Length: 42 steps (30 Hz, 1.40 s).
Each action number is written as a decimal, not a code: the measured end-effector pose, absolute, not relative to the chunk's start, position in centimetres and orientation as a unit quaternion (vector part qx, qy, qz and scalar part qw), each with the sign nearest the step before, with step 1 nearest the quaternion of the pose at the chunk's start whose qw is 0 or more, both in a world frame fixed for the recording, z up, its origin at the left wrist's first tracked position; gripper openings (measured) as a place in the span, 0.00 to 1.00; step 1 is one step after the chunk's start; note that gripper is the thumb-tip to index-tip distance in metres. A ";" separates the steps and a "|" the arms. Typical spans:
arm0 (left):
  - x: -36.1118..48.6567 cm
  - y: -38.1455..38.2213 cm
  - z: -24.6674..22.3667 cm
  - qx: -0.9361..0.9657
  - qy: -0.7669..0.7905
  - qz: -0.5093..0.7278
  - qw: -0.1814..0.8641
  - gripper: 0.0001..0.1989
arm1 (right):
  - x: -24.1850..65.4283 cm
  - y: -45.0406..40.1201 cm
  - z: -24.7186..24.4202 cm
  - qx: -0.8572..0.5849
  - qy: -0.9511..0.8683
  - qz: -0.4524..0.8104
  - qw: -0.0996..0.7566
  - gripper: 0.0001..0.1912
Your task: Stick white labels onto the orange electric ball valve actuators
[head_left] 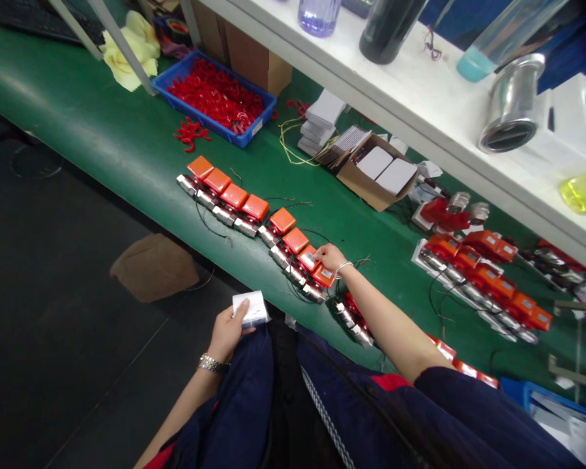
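Touching orange box [306, 260] | right hand [329, 256]: fingers bunched, can't tell if pinching | left hand [227, 333]: pinching white stack [256, 305] | next likely needs steadiness

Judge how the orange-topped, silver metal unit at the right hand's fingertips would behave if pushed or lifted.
The orange-topped unit is probably heavy for its size, given its metal body. That roughly cylindrical body might let it roll if pushed. Its smooth orange cover could be slippery.

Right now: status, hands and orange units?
Left hand holding white stack. Right hand touching labelled orange unit. Wire ends nearby on green bench.
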State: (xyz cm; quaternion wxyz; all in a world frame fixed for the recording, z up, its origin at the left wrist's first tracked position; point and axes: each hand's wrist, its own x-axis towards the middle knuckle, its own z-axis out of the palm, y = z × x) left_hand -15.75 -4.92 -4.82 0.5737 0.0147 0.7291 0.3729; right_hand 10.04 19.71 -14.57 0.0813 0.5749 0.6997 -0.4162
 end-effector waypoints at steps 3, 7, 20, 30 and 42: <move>-15.7 -4.9 -4.9 0.014 0.728 0.372 0.576 0.10 | 9.9 19.6 -14.6 0.581 0.700 -0.404 0.093 0.14; -15.7 -4.9 -4.8 0.013 0.726 0.369 0.581 0.10 | 9.8 19.5 -14.7 0.585 0.705 -0.389 0.094 0.14; -15.8 -4.9 -4.6 0.010 0.711 0.398 0.579 0.12 | 8.9 16.7 -14.5 0.631 0.715 -0.296 -0.051 0.14; -15.3 -4.7 -3.4 0.158 0.645 0.435 0.608 0.30 | 3.0 10.6 -5.5 0.500 0.771 -0.342 -0.195 0.09; -16.1 -5.1 -2.9 0.391 0.699 0.379 0.464 0.08 | -2.1 4.1 -2.1 0.343 0.848 -0.347 -0.207 0.04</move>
